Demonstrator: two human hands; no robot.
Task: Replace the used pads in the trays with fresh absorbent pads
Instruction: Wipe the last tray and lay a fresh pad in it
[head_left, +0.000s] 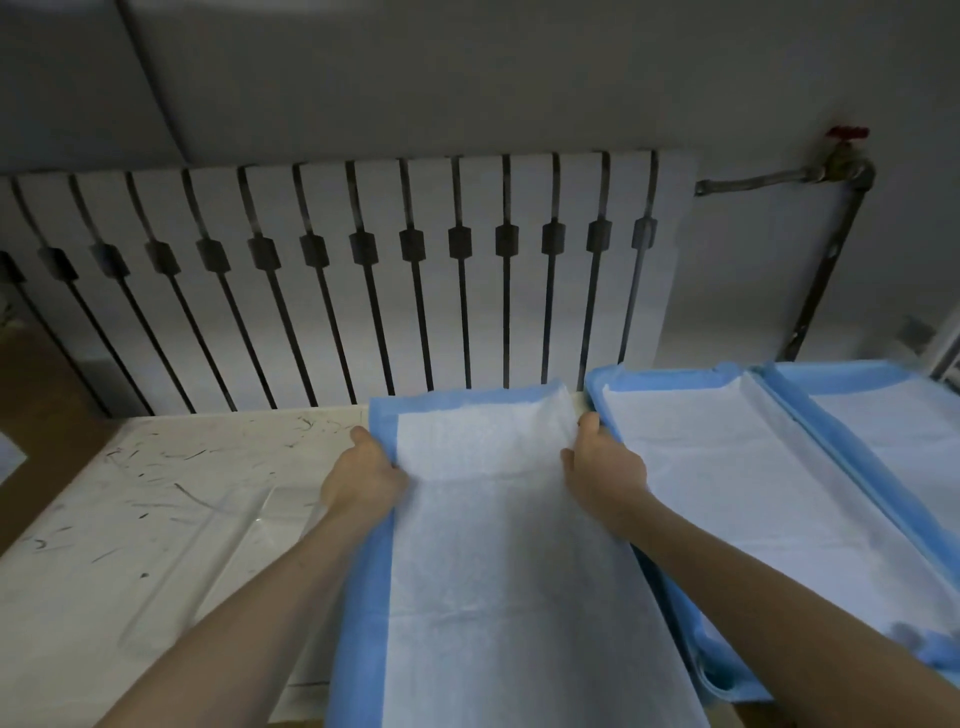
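Dim, soft, wide-angle edge distortion

a white ribbed radiator (332, 291) with dark gaps stands against the grey wall (467, 78), behind the far edge of the table (156, 467). the table's white top is scuffed with dark marks. past the radiator's right end a metal pipe (753, 182) meets a red-handled valve (844, 156). brown floor (36, 374) shows beyond the table's left edge.

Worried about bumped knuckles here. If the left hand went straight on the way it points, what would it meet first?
Likely the radiator. The left hand grips the pad by its blue edge, pointing away from the person; beyond it lies scratched white surface, then the radiator. Depth is unclear.
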